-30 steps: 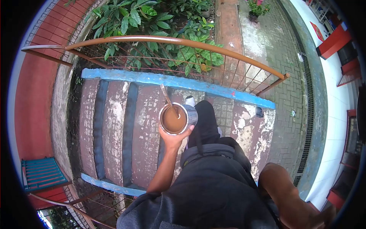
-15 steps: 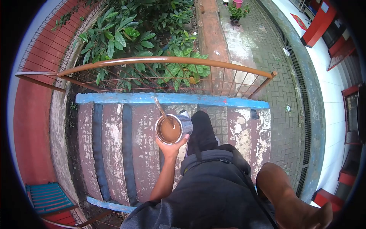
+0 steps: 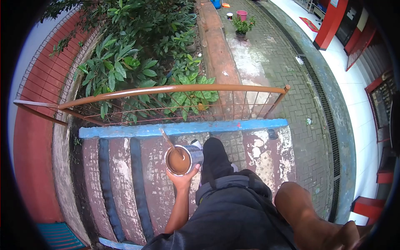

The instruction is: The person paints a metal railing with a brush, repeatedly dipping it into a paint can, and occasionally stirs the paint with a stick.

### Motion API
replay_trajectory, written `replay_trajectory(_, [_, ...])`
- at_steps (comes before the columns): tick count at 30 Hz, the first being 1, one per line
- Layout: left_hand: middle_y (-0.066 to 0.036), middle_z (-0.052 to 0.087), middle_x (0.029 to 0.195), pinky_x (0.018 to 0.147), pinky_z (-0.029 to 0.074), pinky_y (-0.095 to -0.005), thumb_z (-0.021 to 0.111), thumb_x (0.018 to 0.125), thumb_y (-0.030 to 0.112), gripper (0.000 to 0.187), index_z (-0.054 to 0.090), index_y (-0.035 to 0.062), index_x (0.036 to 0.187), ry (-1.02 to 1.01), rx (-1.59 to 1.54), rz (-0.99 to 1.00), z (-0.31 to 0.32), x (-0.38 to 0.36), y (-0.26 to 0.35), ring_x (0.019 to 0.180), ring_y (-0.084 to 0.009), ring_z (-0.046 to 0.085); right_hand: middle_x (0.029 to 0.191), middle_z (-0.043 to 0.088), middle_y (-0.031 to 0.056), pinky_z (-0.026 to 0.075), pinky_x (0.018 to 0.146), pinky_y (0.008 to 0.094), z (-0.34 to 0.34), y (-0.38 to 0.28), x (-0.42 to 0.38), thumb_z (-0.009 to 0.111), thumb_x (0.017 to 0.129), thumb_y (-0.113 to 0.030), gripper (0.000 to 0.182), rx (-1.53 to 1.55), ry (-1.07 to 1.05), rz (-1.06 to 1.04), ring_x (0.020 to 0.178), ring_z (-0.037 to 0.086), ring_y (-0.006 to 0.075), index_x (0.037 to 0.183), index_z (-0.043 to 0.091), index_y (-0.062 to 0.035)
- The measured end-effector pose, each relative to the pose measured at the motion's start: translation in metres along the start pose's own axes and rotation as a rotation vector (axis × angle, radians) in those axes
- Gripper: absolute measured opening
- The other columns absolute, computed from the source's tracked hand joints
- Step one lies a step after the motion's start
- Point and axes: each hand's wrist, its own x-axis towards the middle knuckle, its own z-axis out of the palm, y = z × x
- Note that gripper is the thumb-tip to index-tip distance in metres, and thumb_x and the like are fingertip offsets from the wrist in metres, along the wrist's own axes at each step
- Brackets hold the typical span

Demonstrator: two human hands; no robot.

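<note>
The left hand (image 3: 182,180) was clamped round the near side of an open can (image 3: 196,156), thumb on its right flank and fingers on its left, below the rim. The step in hand looked like holding the can steady over the steps; any next move seemed to call for keeping its mouth uppermost, given the brown liquid (image 3: 176,166) inside. The mouth faced up towards the wearer, the long axis running down and rightward from it in view, though the exact tilt was unclear. A stick (image 3: 166,138) stood slanted in it, its free end jutting forward and left past the rim. The right hand (image 3: 346,238) was at the lower right, whether gripping anything I could not tell. Beyond were worn steps (image 3: 156,189), blue edging (image 3: 121,131), a brown railing (image 3: 175,88) and leafy plants (image 3: 121,62).
</note>
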Motion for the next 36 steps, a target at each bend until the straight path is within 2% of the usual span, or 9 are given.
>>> replay_trajectory(2, [-0.013,0.065,0.132,0.105,0.053,-0.0402,0.108,0.059,0.015,0.099,0.056,-0.0028,0.141,-0.039,-0.019,0.015,-0.001,0.003,0.003,0.118,-0.0236,0.065,0.12,0.061,0.0,0.031,0.1,0.0393,0.005,-0.007,0.0,0.062,0.108,-0.008,0.029,-0.03,0.023,-0.089,0.121,0.072,0.0097,0.079,0.062,-0.0101])
replay_trajectory(5, [-0.012,0.067,0.13,0.103,0.054,-0.0391,0.108,0.059,0.015,0.097,0.058,-0.0026,0.139,-0.059,-0.041,-0.014,0.005,0.004,0.011,0.116,-0.0226,0.066,0.119,0.06,-0.0009,0.032,0.101,0.0407,0.004,-0.025,0.004,0.066,0.106,-0.013,0.03,-0.051,0.06,0.387,0.115,0.07,0.011,0.077,0.062,-0.0106])
replay_trajectory(14, [-0.012,0.069,0.131,0.105,0.055,-0.0398,0.107,0.058,0.017,0.099,0.058,-0.0019,0.142,-0.173,-0.08,0.059,0.017,0.016,0.029,0.119,-0.0224,0.068,0.127,0.066,0.0002,0.029,0.111,0.0522,-0.018,0.038,-0.013,0.067,0.106,-0.013,0.019,0.111,-0.122,-0.244,0.119,0.059,0.0089,0.088,0.063,-0.019])
replay_trajectory(17, [-0.013,0.071,0.13,0.105,0.056,-0.0416,0.108,0.056,0.025,0.101,0.059,-0.0003,0.141,-0.212,-0.02,0.118,0.016,0.02,0.04,0.119,-0.0242,0.07,0.14,0.069,0.0036,0.032,0.11,0.0508,-0.042,0.07,-0.021,0.065,0.108,-0.048,0.027,0.403,-0.449,-0.375,0.123,0.052,0.0054,0.113,0.064,-0.0219])
replay_trajectory(18, [-0.013,0.072,0.128,0.104,0.057,-0.0417,0.108,0.055,0.026,0.101,0.06,0.0006,0.14,-0.197,-0.017,0.114,0.018,0.02,0.044,0.117,-0.0243,0.071,0.125,0.06,0.0027,0.029,0.101,0.0466,-0.044,0.068,-0.041,0.065,0.108,-0.026,0.013,0.194,-0.104,-0.43,0.096,0.054,0.0083,0.111,0.055,-0.0173])
replay_trajectory(20, [-0.012,0.075,0.126,0.104,0.058,-0.0419,0.107,0.054,0.026,0.102,0.06,0.0025,0.141,-0.195,-0.004,0.165,0.024,0.024,0.053,0.115,-0.0251,0.074,0.11,0.05,0.0015,0.031,0.087,0.0404,-0.056,0.078,-0.053,0.065,0.11,-0.015,0.02,-0.077,0.223,-0.264,0.062,0.05,0.011,0.109,0.045,-0.0134])
replay_trajectory(25, [-0.013,0.074,0.127,0.109,0.056,-0.0422,0.107,0.054,0.023,0.099,0.062,0.0006,0.139,-0.221,-0.014,0.226,0.026,0.032,0.069,0.117,-0.0251,0.073,0.083,0.045,0.0012,0.036,0.055,0.0287,-0.103,0.1,-0.103,0.058,0.113,-0.044,0.035,-0.434,0.328,0.479,0.054,0.04,0.0089,0.107,0.042,-0.013])
replay_trajectory(29, [-0.015,0.073,0.134,0.11,0.056,-0.0437,0.107,0.051,0.023,0.103,0.061,0.0014,0.141,-0.211,0.051,0.334,0.03,0.035,0.056,0.122,-0.0292,0.073,0.076,0.065,0.0064,0.046,0.061,0.0301,-0.129,0.079,-0.143,0.072,0.108,-0.034,0.036,-1.031,0.181,0.94,0.061,0.058,0.014,0.107,0.066,0.0013])
replay_trajectory(36, [-0.017,0.07,0.144,0.112,0.056,-0.0459,0.106,0.049,0.024,0.109,0.059,0.0038,0.146,-0.314,0.047,0.382,0.047,0.029,0.045,0.129,-0.0339,0.071,0.08,0.074,0.0182,0.053,0.066,0.0372,-0.091,0.1,-0.1,0.078,0.101,-0.023,0.031,-1.396,-0.081,1.231,0.066,0.073,0.0316,0.119,0.065,-0.0006])
